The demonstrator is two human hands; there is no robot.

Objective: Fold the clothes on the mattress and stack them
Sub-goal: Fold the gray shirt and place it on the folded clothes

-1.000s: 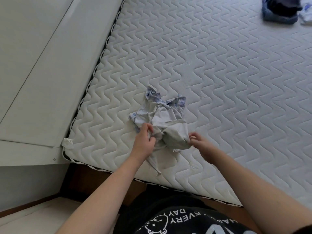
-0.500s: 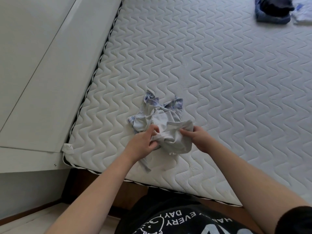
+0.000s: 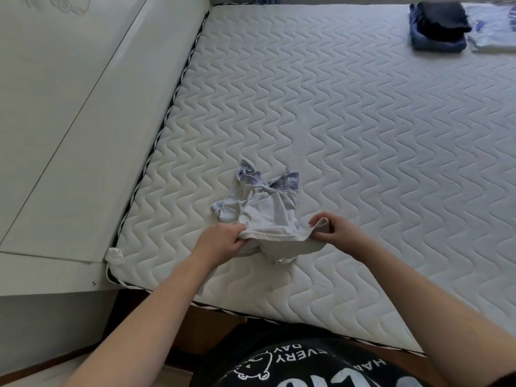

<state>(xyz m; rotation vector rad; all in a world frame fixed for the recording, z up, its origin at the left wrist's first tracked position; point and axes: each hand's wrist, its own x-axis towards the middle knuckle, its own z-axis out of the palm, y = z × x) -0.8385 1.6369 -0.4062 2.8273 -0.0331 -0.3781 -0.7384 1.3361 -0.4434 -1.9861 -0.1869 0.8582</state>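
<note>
A crumpled pale grey shirt with blue plaid collar and trim lies near the front left corner of the white quilted mattress. My left hand grips the shirt's near hem at its left end. My right hand pinches the same hem at its right end. The hem is stretched between both hands, just above the mattress. At the far right corner sits a stack of folded dark clothes, with a folded white garment beside it.
A white bed frame panel runs along the mattress's left side. A small white fabric scrap sits at the front left corner. The mattress's front edge is close to my body, with brown floor below.
My hands have moved apart along the shirt's hem, spreading it out. The camera has tilted up, bringing more of the far stack into view.
</note>
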